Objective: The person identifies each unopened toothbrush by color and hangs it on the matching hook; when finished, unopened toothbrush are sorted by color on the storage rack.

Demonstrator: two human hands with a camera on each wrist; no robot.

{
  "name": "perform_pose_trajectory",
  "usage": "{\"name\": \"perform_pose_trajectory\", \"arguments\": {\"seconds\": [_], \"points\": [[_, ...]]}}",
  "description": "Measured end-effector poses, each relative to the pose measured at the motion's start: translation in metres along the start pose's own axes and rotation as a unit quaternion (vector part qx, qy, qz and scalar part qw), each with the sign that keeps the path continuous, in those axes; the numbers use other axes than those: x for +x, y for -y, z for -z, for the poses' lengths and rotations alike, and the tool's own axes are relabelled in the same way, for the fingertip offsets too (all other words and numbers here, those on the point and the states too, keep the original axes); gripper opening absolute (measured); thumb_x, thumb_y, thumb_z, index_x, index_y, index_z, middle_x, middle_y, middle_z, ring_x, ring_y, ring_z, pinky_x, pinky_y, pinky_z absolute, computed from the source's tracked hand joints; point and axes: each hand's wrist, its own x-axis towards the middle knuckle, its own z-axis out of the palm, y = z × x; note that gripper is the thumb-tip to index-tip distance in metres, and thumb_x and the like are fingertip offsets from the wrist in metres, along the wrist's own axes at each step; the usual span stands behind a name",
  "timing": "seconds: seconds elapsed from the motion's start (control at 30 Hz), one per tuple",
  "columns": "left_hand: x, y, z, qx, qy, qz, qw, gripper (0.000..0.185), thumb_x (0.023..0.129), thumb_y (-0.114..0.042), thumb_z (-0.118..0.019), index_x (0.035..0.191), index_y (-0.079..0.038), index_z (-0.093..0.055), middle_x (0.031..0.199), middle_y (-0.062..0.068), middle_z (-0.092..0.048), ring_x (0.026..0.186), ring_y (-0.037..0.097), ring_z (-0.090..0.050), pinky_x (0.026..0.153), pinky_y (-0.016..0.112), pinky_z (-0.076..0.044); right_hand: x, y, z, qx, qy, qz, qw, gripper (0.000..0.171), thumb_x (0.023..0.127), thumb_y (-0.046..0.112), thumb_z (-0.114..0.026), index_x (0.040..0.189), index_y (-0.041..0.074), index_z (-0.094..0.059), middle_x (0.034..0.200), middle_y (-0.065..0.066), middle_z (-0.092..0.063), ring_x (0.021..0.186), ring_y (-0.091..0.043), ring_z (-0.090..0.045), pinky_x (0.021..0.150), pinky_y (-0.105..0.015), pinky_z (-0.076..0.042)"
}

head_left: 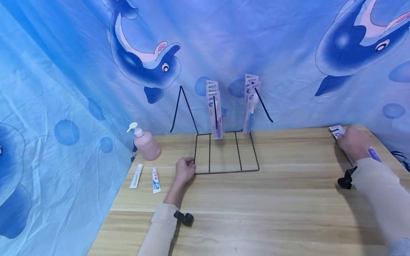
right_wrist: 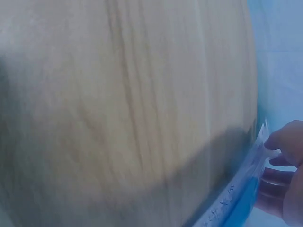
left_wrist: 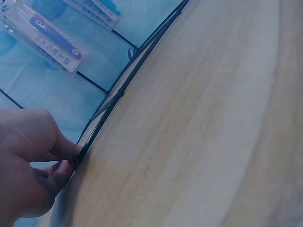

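My left hand (head_left: pixel 185 170) pinches the left front corner of a black wire display rack (head_left: pixel 224 172) between thumb and fingers. The left wrist view shows those fingertips on the thin base wire (left_wrist: pixel 111 105). Two hooks of the rack carry rows of packaged toothbrushes, a middle row (head_left: pixel 215 119) and a right row (head_left: pixel 251 106); the left hook (head_left: pixel 176 108) is bare. At the table's far right, my right hand (head_left: pixel 355 142) grips a packaged toothbrush (head_left: pixel 336 131) by its side. Its clear pack (right_wrist: pixel 239 201) with a blue part shows in the right wrist view, tilted beside the tabletop.
To the left of the rack stands a pink pump bottle (head_left: pixel 147 145). Two toothpaste tubes, a white one (head_left: pixel 136 176) and a red-and-blue printed one (head_left: pixel 155 180), lie in front of it. A blue dolphin-print curtain (head_left: pixel 282 42) hangs behind the wooden table (head_left: pixel 272 209).
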Motion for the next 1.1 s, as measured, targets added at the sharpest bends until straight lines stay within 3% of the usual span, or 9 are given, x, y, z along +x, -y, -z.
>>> {"name": "perform_pose_trajectory", "arguments": {"seconds": [0.1,0.23,0.47,0.6,0.7,0.83,0.97,1.1], "points": [[-0.001,-0.001,0.000,-0.001,0.002,0.005,1.0000,0.035,0.080,0.012,-0.064,0.116,0.011,-0.066,0.095,0.017,-0.065,0.087,0.027,-0.062,0.078,0.033,-0.058,0.001,0.004,0.006,-0.008,-0.012,-0.013,1.000,0.035,0.095,0.021,-0.043,0.072,-0.004,-0.048,0.069,-0.028,-0.051,0.064,-0.043,-0.051,0.055,-0.056,-0.042],[-0.001,-0.003,0.001,-0.003,0.001,0.011,0.9999,0.036,0.081,0.012,-0.063,0.117,0.011,-0.066,0.097,0.017,-0.065,0.088,0.027,-0.062,0.079,0.032,-0.058,-0.002,0.017,0.018,-0.001,-0.034,-0.015,0.999,0.033,0.097,0.023,-0.044,0.082,-0.006,-0.050,0.071,-0.025,-0.053,0.062,-0.040,-0.052,0.051,-0.051,-0.042],[-0.001,-0.002,0.000,0.000,0.002,0.010,0.9999,0.036,0.082,0.012,-0.064,0.117,0.011,-0.066,0.098,0.018,-0.065,0.089,0.028,-0.062,0.080,0.033,-0.058,-0.022,0.070,0.051,0.040,-0.094,0.057,0.993,0.034,0.097,0.019,-0.052,0.100,-0.015,-0.051,0.081,-0.033,-0.055,0.060,-0.040,-0.057,0.046,-0.050,-0.045],[-0.001,0.000,-0.001,0.001,0.001,0.011,0.9999,0.036,0.082,0.011,-0.065,0.118,0.010,-0.065,0.099,0.018,-0.065,0.090,0.028,-0.062,0.080,0.033,-0.058,-0.043,0.110,0.071,0.055,-0.128,0.100,0.985,0.036,0.095,0.019,-0.058,0.109,-0.013,-0.050,0.090,-0.035,-0.054,0.064,-0.042,-0.056,0.042,-0.046,-0.045],[0.000,0.001,0.000,0.003,-0.005,0.008,1.0000,0.036,0.082,0.011,-0.065,0.118,0.010,-0.066,0.098,0.017,-0.065,0.090,0.029,-0.063,0.080,0.034,-0.058,-0.057,0.140,0.079,0.055,-0.198,0.165,0.965,0.031,0.091,0.017,-0.063,0.104,-0.010,-0.055,0.088,-0.032,-0.057,0.059,-0.038,-0.054,0.039,-0.038,-0.039],[0.000,0.003,0.000,0.004,-0.011,0.002,0.9999,0.035,0.081,0.010,-0.066,0.116,0.009,-0.067,0.096,0.017,-0.066,0.089,0.028,-0.064,0.080,0.034,-0.059,-0.080,0.175,0.086,0.067,-0.281,0.250,0.924,0.024,0.084,0.012,-0.069,0.096,-0.007,-0.059,0.085,-0.028,-0.063,0.058,-0.034,-0.055,0.042,-0.036,-0.037],[0.000,0.003,-0.001,0.003,-0.008,-0.003,1.0000,0.034,0.081,0.010,-0.066,0.115,0.010,-0.067,0.096,0.017,-0.067,0.087,0.028,-0.064,0.080,0.034,-0.059,-0.109,0.203,0.090,0.107,-0.297,0.290,0.903,0.023,0.084,0.010,-0.069,0.097,-0.007,-0.061,0.089,-0.024,-0.065,0.066,-0.035,-0.062,0.050,-0.043,-0.048],[0.000,0.002,-0.001,0.003,-0.007,-0.003,1.0000,0.034,0.081,0.010,-0.066,0.115,0.010,-0.067,0.095,0.017,-0.066,0.087,0.027,-0.064,0.079,0.033,-0.059,-0.134,0.223,0.089,0.132,-0.322,0.338,0.875,0.024,0.084,0.012,-0.067,0.097,-0.008,-0.062,0.087,-0.021,-0.063,0.061,-0.030,-0.063,0.045,-0.044,-0.054]]}}
